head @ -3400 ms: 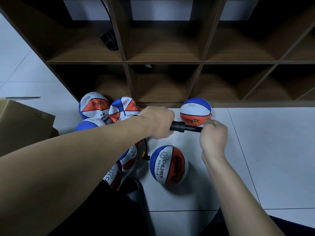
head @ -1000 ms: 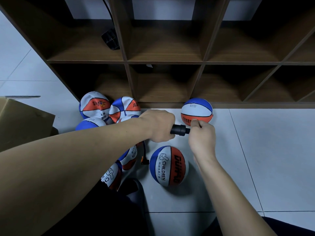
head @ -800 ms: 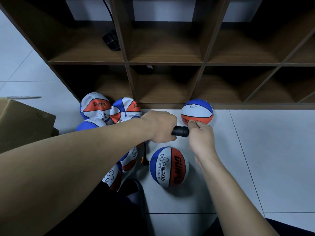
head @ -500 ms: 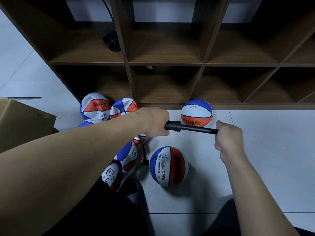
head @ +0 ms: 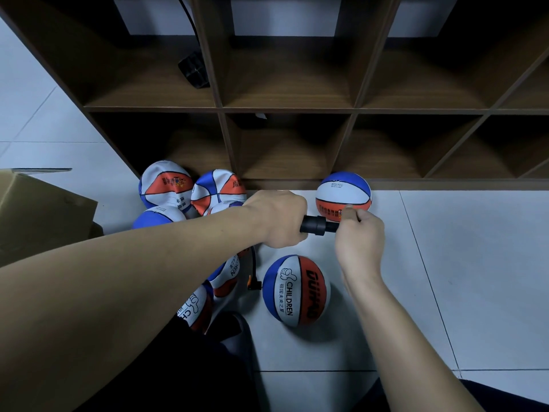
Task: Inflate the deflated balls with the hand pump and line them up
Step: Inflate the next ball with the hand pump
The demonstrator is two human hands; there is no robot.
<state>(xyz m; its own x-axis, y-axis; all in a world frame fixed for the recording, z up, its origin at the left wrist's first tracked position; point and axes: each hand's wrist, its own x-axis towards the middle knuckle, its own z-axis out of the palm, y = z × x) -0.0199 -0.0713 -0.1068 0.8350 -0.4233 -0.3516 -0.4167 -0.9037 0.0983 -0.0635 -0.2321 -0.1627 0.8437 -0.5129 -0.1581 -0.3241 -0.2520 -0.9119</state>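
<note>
L hand [head: 277, 223] has its grip wrapped round the black pump [head: 316, 225] barrel; R hand [head: 358, 236] has its grip curled round the plunger handle, pushed nearly home so only a short stub of rod shows between the fists. Pump sits at frame centre, held above the floor [head: 463, 263]. A thin hose [head: 253, 269] drops from under the L hand to an orange-tipped connector touching the ball being filled [head: 297, 291] at its 9 o'clock side; that ball lies on the floor at 6 o'clock of the pump & looks round, prob. close to full.

To do this step well: keep the barrel steady w/ the L hand, drive the plunger straight along the barrel axis, full strokes, no sideways bend on the rod. Don't tug the hose; the needle could pop out or kink. Check firmness w/ a squeeze before pulling the needle.

Pump's long axis runs 9-to-3 o'clock, handle end toward 3, hose end toward 9, hidden in the fist. The ball's "CHILDREN" lettering runs 12-to-6.

One inflated ball [head: 343, 196] rests against the foot of the shelf unit [head: 297, 110] at 1 o'clock of the pump. Limp balls [head: 166, 185] are heaped at 9–10 o'clock, beside a cardboard box [head: 44, 209].
</note>
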